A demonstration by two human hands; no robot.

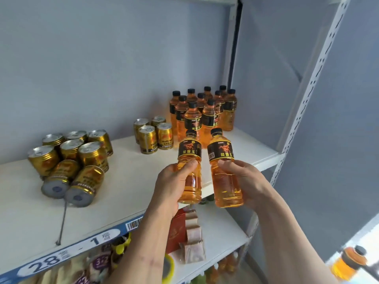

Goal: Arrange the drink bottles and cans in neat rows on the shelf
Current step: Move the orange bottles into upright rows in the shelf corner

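Observation:
My left hand (172,182) grips an amber drink bottle (189,160) with a black label and black cap, held upright above the front of the white shelf (127,177). My right hand (244,179) holds a second matching bottle (224,173) beside it. Behind them, several more of the same bottles (205,111) stand in a cluster at the shelf's back right. Gold cans (153,133) stand in a small group left of the bottles. Farther left sits a larger bunch of gold cans (71,148), two of them lying on their sides (82,185).
A white perforated upright post (303,103) bounds the shelf on the right. The shelf edge carries a blue price strip (67,253). The lower shelf (221,232) holds a red box, packets and more bottles. Another amber bottle (346,263) lies at bottom right.

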